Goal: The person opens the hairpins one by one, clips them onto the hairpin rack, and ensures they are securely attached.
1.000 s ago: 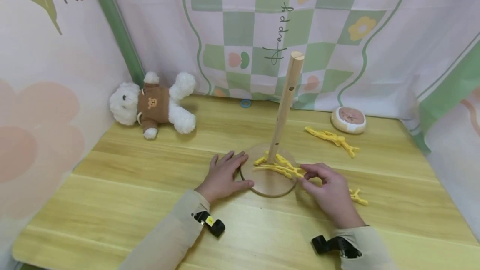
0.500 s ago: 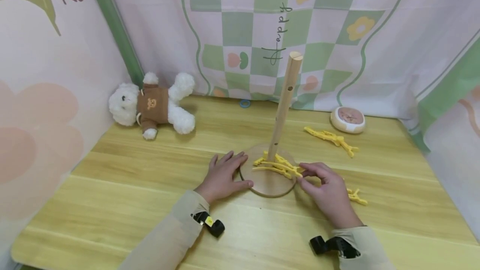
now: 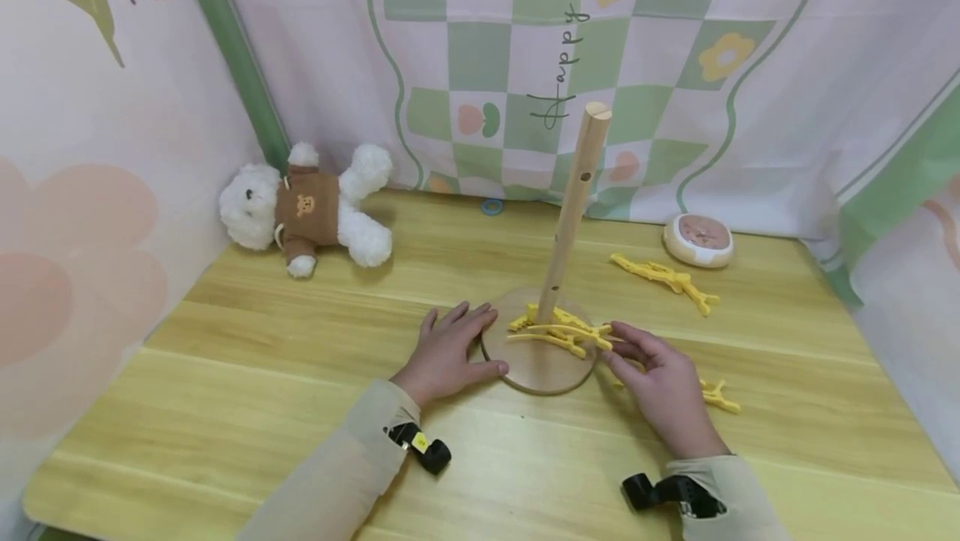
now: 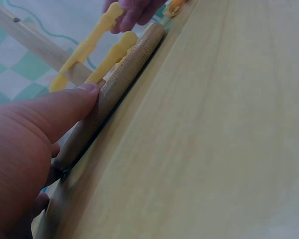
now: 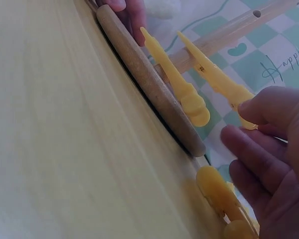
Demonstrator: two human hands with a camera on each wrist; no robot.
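Observation:
A wooden pole [image 3: 576, 191] with drilled holes stands upright on a round wooden base [image 3: 540, 376]. My left hand [image 3: 448, 359] rests at the base's left side, fingers spread over it and thumb against its rim. Between thumb and fingertips, my right hand [image 3: 663, 387] pinches a yellow plastic branch piece [image 5: 214, 79] by its forked end. Its thin end reaches left, in front of the pole's foot. Below it, more yellow branch pieces [image 5: 182, 92] lie on the base around the pole.
Another yellow branch [image 3: 720, 397] lies partly hidden behind my right hand. Farther back are more yellow pieces [image 3: 667, 276] beside a round beige device [image 3: 699, 239]. A plush dog [image 3: 307, 207] lies at back left, and a blue ring [image 3: 492, 207] is near the curtain.
The held branch has shifted slightly right and up, and its forked end shows more at my right fingertips. My left hand and the wooden stand have stayed in place.

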